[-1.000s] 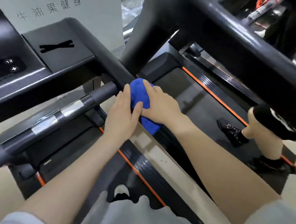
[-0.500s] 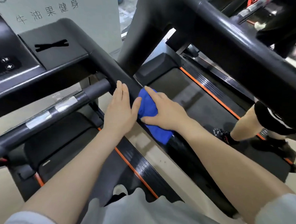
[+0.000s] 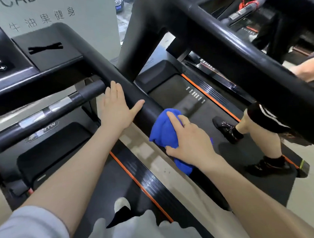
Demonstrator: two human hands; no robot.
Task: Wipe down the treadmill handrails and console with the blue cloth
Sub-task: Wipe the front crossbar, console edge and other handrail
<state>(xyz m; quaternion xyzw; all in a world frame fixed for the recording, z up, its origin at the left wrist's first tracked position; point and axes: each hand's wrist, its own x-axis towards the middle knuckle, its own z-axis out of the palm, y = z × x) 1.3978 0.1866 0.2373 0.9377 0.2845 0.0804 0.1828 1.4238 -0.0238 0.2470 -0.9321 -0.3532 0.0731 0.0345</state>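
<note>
Blue cloth (image 3: 165, 131) on handrail (image 3: 125, 84) under right hand (image 3: 192, 142)

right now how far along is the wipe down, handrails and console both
Nothing shows as finished; a wiped surface looks no different here. In hand: the right hand grips the blue cloth wrapped over the right handrail, partway along it, while the left hand rests flat on the same rail higher up. Probably left: the lower stretch of that rail, the front crossbar, and the console, which nothing touches.

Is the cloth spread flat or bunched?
Bunched: the cloth sits in thick folds, wrapped over the handrail under the right hand.
</note>
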